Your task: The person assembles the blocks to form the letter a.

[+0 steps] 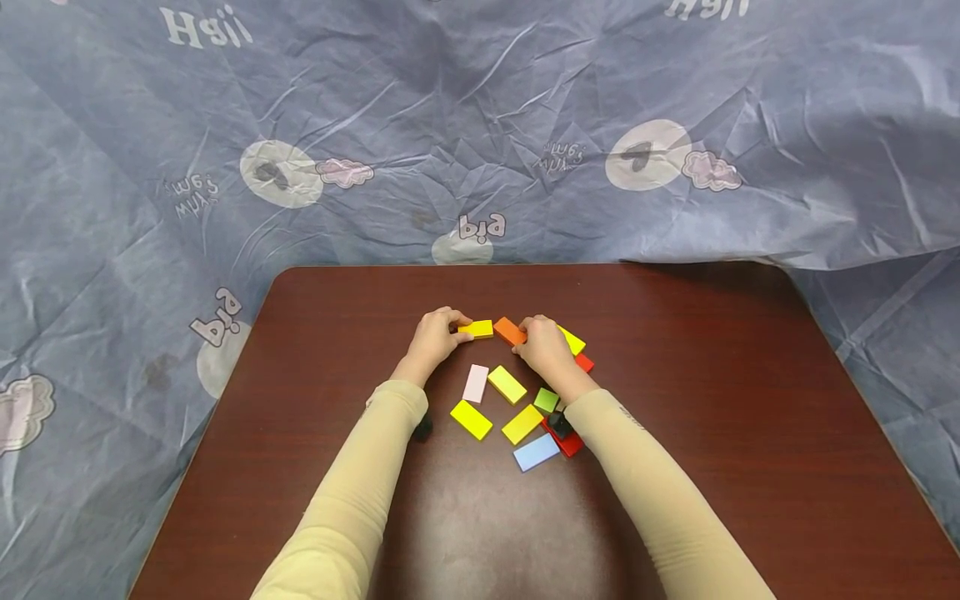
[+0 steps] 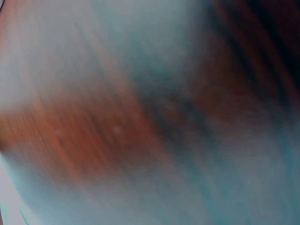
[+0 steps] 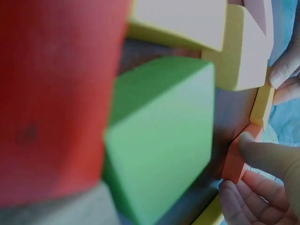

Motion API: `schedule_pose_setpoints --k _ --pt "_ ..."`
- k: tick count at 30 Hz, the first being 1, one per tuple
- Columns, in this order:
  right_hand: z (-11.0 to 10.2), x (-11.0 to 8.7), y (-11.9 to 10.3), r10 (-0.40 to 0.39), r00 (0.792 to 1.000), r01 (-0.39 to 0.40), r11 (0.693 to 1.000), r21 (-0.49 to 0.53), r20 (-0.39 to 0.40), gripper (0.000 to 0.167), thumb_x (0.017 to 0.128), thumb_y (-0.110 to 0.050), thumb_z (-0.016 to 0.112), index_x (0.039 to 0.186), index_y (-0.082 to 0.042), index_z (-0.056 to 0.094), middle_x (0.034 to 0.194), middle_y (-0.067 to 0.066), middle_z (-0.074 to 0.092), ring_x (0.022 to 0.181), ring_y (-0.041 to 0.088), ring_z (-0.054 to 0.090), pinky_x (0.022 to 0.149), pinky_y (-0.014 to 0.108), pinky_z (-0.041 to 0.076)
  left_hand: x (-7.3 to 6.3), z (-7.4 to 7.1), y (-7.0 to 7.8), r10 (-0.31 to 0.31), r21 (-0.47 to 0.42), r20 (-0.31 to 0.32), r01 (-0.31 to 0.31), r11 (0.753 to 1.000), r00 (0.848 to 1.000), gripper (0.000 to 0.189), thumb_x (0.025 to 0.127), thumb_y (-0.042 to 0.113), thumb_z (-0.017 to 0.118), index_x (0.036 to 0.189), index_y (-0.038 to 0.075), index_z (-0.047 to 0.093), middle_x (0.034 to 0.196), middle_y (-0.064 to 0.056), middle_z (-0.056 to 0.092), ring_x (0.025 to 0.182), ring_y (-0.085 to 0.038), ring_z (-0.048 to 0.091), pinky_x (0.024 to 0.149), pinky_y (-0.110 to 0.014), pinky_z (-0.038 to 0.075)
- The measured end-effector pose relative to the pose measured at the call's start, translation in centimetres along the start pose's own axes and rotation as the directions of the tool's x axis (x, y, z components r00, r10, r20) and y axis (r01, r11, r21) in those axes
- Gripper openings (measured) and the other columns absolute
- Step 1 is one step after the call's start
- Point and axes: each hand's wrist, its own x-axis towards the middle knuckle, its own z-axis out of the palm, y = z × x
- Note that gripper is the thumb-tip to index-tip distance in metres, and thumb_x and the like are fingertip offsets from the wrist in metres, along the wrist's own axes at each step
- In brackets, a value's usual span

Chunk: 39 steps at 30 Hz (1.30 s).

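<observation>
At the far part of the cluster, my left hand [image 1: 435, 337] pinches a yellow block [image 1: 482, 329] lying on the table. My right hand [image 1: 546, 348] grips an orange block [image 1: 507, 330], thumb on one side and fingers on the other. In the right wrist view, the orange block [image 3: 234, 161] and the held yellow block [image 3: 262, 105] meet end to end, or nearly so. Past the right hand, another yellow block [image 1: 573, 340] and a red block [image 1: 585, 362] are partly hidden. The left wrist view is too blurred to show the hand or its block.
Nearer lie a pink block [image 1: 476, 383], yellow blocks [image 1: 507, 384], a green block [image 1: 546, 400], a blue block [image 1: 537, 452] and a red block [image 1: 572, 444] under my right wrist. They rest on a dark brown table [image 1: 712, 375]. A grey-blue printed cloth [image 1: 450, 100] hangs behind.
</observation>
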Motion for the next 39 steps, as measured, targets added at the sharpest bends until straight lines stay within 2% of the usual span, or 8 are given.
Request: schedule_pose_setpoints --k 7,17,24,31,39 --pt "-0.5 0.1 0.2 0.021 1.000 -0.021 1.000 0.006 0.023 0.040 0.086 -0.014 0.077 0.120 0.003 0.066 0.112 0.018 0.063 0.100 0.030 0.062 0.092 0.039 0.054 0.0 0.2 -0.2 0.009 0.016 -0.024 -0.009 1.000 1.000 0.030 0.086 0.025 0.076 0.114 0.015 0.075 0.108 -0.004 0.070 0.100 -0.023 0.063 0.095 -0.035 0.051" --pt "-0.8 0.1 0.6 0.001 1.000 -0.001 1.000 -0.007 0.023 0.037 0.088 -0.007 0.072 0.123 0.002 0.066 0.117 0.020 0.062 0.107 0.033 0.061 0.096 0.041 0.052 0.0 0.3 -0.2 0.013 0.011 -0.039 -0.013 1.000 0.999 0.028 0.086 0.023 0.077 0.112 0.014 0.075 0.103 -0.004 0.068 0.097 -0.022 0.064 0.090 -0.034 0.053" --pt "-1.0 0.9 0.7 -0.047 0.999 0.048 0.998 -0.042 0.017 0.034 0.086 -0.001 0.071 0.119 0.003 0.068 0.115 0.021 0.063 0.109 0.036 0.062 0.097 0.043 0.052 -0.1 0.3 0.0 0.011 0.016 -0.042 -0.010 1.000 0.999 0.028 0.086 0.023 0.076 0.112 0.013 0.075 0.105 -0.004 0.068 0.098 -0.022 0.064 0.090 -0.033 0.053" --pt "-1.2 1.9 0.8 -0.057 0.998 0.059 0.997 -0.054 0.035 0.036 0.085 0.006 0.062 0.121 0.003 0.067 0.119 0.021 0.062 0.112 0.037 0.061 0.098 0.043 0.051 -0.2 0.5 0.0 0.012 0.011 -0.040 -0.012 1.000 0.999 0.028 0.086 0.024 0.076 0.112 0.013 0.074 0.106 -0.004 0.068 0.095 -0.021 0.063 0.089 -0.033 0.053" --pt "-1.2 2.4 0.6 -0.050 0.998 0.051 0.997 -0.051 0.032 0.035 0.086 0.004 0.065 0.121 0.002 0.067 0.120 0.021 0.062 0.113 0.036 0.061 0.099 0.042 0.050 -0.2 0.6 0.1 0.015 0.016 -0.060 -0.015 1.000 0.998 0.028 0.085 0.023 0.077 0.112 0.013 0.075 0.102 -0.004 0.067 0.092 -0.021 0.062 0.086 -0.032 0.053"
